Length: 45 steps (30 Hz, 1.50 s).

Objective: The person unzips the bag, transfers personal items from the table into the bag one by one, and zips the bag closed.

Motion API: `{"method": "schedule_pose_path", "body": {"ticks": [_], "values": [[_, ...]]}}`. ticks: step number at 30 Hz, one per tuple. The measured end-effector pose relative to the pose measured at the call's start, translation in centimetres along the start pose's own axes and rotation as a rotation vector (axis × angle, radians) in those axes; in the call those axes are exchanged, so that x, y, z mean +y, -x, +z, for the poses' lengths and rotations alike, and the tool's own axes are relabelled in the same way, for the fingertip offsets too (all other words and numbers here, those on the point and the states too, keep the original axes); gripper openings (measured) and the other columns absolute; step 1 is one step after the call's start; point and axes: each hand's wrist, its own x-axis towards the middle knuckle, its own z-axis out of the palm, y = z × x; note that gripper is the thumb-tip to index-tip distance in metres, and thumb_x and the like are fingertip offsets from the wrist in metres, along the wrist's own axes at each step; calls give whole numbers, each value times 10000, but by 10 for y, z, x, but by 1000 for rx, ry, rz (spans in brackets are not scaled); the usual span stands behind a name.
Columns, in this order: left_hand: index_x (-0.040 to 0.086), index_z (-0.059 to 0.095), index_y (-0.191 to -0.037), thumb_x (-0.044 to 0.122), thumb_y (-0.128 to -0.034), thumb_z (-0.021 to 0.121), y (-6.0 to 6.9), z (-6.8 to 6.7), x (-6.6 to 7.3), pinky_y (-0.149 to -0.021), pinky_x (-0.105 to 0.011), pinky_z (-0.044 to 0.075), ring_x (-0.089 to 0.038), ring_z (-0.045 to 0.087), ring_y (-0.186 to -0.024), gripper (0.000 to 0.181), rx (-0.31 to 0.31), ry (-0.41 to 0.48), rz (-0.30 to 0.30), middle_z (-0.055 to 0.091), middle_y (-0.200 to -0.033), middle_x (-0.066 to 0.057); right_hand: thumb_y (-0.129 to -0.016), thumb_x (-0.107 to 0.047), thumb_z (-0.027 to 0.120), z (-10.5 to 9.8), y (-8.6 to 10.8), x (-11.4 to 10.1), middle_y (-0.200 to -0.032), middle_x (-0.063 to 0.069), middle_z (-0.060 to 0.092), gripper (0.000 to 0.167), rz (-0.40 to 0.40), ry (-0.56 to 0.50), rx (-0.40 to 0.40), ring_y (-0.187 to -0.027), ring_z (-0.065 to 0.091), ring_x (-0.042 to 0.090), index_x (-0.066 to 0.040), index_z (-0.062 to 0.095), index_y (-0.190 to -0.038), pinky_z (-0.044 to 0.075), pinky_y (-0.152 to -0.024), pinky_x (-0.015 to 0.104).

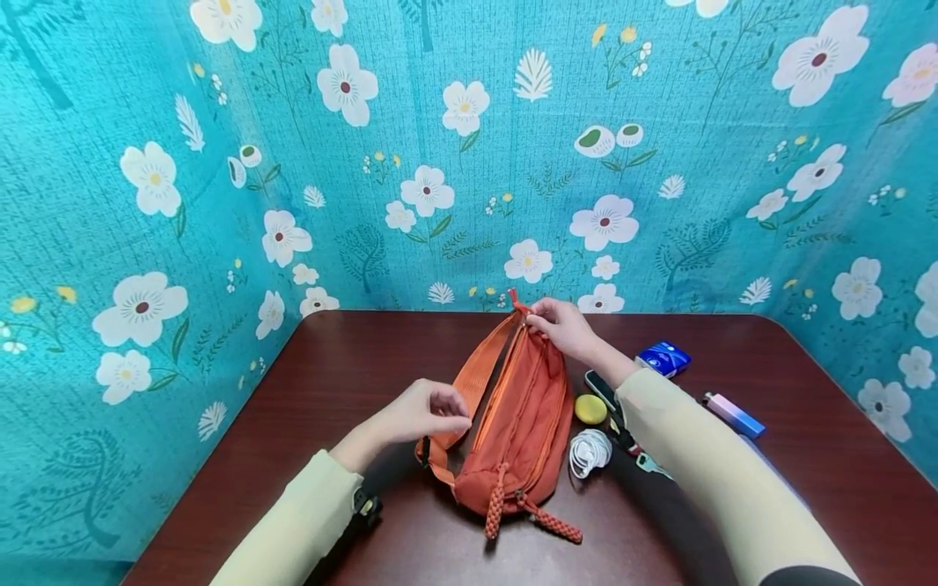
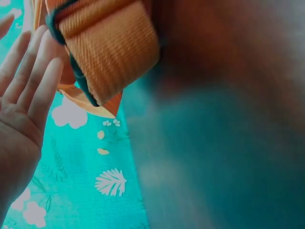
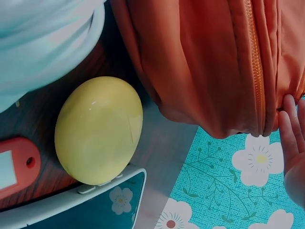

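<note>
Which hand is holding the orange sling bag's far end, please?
The right hand, pinching the orange sling bag; the left hand is relaxed beside its strap.

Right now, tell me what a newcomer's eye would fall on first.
Probably the orange bag near the middle of the dark table, its far end held by the right hand. Next, the turquoise flowered cloth behind the table, then the round yellow object just right of the bag.

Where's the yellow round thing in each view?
Head: yellow round thing, right of centre, just above the white coiled cable.
Left wrist: not in it.
Right wrist: left of centre, about mid-height.
Shared landmark: orange bag; left wrist shows its strap.
</note>
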Motion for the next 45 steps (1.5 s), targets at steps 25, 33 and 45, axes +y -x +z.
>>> {"method": "schedule_pose_path", "body": {"ticks": [25, 33, 45], "values": [[63, 719, -936, 92, -870, 724, -44, 12, -11, -691, -283, 536, -119, 649, -739, 72, 40, -45, 18, 697, -805, 29, -986, -104, 568, 3, -4, 3, -911, 127, 672, 136, 0, 23, 1, -822, 646, 225, 13, 611, -1042, 519, -669, 261], [48, 714, -903, 95, -885, 706, -46, 15, -14, -647, -264, 518, -102, 622, -686, 51, 63, -48, 17, 681, -773, 25, -984, -104, 572, 7, -4, 1, -899, 117, 681, 128, -1, 27, 12, -812, 651, 213, 6, 620, -1030, 517, -677, 280], [55, 703, -891, 118, -892, 706, -41, 12, 1, -688, -261, 528, -75, 639, -722, 63, 132, -71, 44, 669, -777, 40, -980, -171, 596, 10, -3, 5, -835, 82, 670, 160, 33, 68, 19, -733, 609, 213, -36, 676, -1011, 491, -628, 304]]}}
